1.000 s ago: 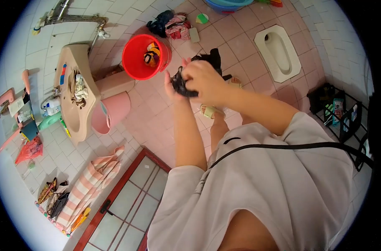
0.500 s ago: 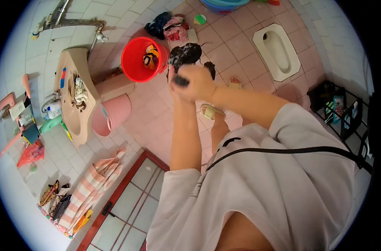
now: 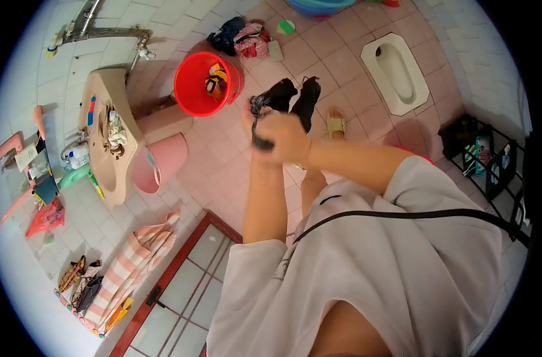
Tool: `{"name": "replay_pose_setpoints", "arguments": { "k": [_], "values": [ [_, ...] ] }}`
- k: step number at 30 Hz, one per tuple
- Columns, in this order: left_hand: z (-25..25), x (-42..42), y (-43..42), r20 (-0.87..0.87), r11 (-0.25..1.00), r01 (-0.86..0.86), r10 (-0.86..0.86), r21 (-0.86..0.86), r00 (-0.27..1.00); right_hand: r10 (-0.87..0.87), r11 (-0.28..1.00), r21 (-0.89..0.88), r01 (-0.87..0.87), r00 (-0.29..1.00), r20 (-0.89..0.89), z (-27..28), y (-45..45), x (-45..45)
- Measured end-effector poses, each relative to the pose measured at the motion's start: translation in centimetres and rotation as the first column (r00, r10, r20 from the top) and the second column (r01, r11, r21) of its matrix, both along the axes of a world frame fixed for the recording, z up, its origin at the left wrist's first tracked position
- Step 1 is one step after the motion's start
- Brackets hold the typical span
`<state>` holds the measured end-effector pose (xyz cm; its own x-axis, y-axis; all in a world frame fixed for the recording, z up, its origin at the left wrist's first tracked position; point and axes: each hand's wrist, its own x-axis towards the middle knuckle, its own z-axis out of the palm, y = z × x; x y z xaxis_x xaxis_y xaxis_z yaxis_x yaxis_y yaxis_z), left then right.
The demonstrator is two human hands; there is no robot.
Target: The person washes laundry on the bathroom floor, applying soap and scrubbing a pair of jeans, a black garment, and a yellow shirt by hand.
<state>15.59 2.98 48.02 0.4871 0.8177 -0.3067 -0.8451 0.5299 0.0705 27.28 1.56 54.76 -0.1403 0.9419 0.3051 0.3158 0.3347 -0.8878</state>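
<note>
A black cloth point(image 3: 277, 96) is gathered between my two hands, with two dark ends hanging out beyond them over the pink tiled floor. My right hand point(image 3: 286, 138) is closed on the cloth and lies over my left hand. Of my left hand point(image 3: 247, 121), only the fingers and the edge of the palm show, pressed against the same cloth. Part of the cloth shows between the hands as a dark fold. Up and to the left of them, a red bucket point(image 3: 183, 86) on the floor holds yellow, white and dark fabric.
At left are a sink point(image 3: 131, 156) with cloth on it and a pink bin point(image 3: 173, 159). Dark and pink clothes point(image 3: 252, 40) lie beyond the bucket. A blue basin point(image 3: 321, 7), a squat toilet point(image 3: 419, 93) and a black rack point(image 3: 491, 190) are farther right.
The cloth's hanging ends have swung and spread into two separate lengths. My hands have shifted slightly toward my body, still gripping the cloth.
</note>
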Motion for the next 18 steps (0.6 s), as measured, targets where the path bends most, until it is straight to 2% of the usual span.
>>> {"name": "replay_pose_setpoints", "arguments": {
  "k": [1, 2, 3, 5, 6, 8, 9, 11, 12, 13, 15, 16, 17, 18],
  "values": [
    [1.2, 0.9, -1.0, -0.285, 0.993, -0.118, 0.116, 0.010, 0.951, -0.073, 0.993, -0.090, 0.076, 0.997, 0.035, -1.2, 0.6, 0.0],
    [4.3, 3.5, -0.4, -0.633, 0.894, -0.388, 0.169, -0.224, 0.755, -0.172, 0.957, -0.229, 0.179, 0.984, 0.054, -2.2, 2.5, 0.7],
    [5.0, 3.8, -0.6, -0.547, 0.921, -0.352, 0.211, -0.167, 0.810, -0.178, 0.902, -0.384, 0.198, 0.980, 0.088, -2.8, 3.9, 1.8],
    [6.6, 4.9, -0.7, -0.574, 0.917, -0.396, 0.298, -0.052, 0.763, 0.008, 0.953, -0.300, 0.051, 0.982, 0.190, -6.5, 4.5, 3.1],
    [6.7, 5.0, -0.7, -0.573, 0.917, -0.395, 0.295, -0.054, 0.764, 0.007, 0.952, -0.302, 0.053, 0.982, 0.191, -6.6, 4.5, 3.2],
    [6.6, 5.2, -1.0, -0.629, 0.892, -0.450, 0.369, 0.033, 0.684, 0.035, 0.981, -0.189, -0.052, 0.995, -0.092, -6.7, 4.2, 3.3],
    [5.9, 5.1, -1.1, -0.629, 0.889, -0.457, 0.374, 0.034, 0.682, 0.082, 0.928, -0.357, -0.108, 0.993, -0.089, -6.0, 3.5, 3.2],
    [4.2, 4.9, -0.9, -0.786, 0.911, -0.402, 0.319, 0.098, 0.530, 0.282, 0.743, -0.641, -0.192, 0.959, 0.039, -3.9, 3.0, 2.9],
    [4.7, 5.0, -0.8, -0.734, 0.929, -0.346, 0.325, 0.131, 0.596, 0.311, 0.784, -0.601, -0.156, 0.936, 0.163, -2.7, 2.9, 2.9],
    [5.2, 4.9, -0.6, -0.733, 0.930, -0.343, 0.325, 0.133, 0.597, 0.308, 0.786, -0.599, -0.153, 0.937, 0.164, -2.6, 2.9, 2.9],
    [6.0, 3.6, -0.4, -0.370, 0.936, -0.342, 0.288, -0.088, 0.883, 0.255, 0.900, -0.397, -0.179, 0.955, 0.148, -2.7, 2.5, 2.8],
    [4.7, 2.5, -0.5, -0.216, 0.965, -0.261, 0.263, 0.038, 0.941, 0.292, 0.925, -0.322, -0.203, 0.921, 0.257, -1.2, 2.5, 3.2],
    [3.5, 1.3, -0.2, -0.216, 0.965, -0.261, 0.263, 0.035, 0.940, 0.293, 0.924, -0.324, -0.204, 0.921, 0.257, -0.6, 2.2, 3.2],
    [2.9, 0.4, 0.3, -0.119, 0.954, -0.273, 0.259, -0.127, 0.959, 0.346, 0.931, -0.182, -0.315, 0.921, 0.178, -0.1, 1.9, 3.2]
  ]
}}
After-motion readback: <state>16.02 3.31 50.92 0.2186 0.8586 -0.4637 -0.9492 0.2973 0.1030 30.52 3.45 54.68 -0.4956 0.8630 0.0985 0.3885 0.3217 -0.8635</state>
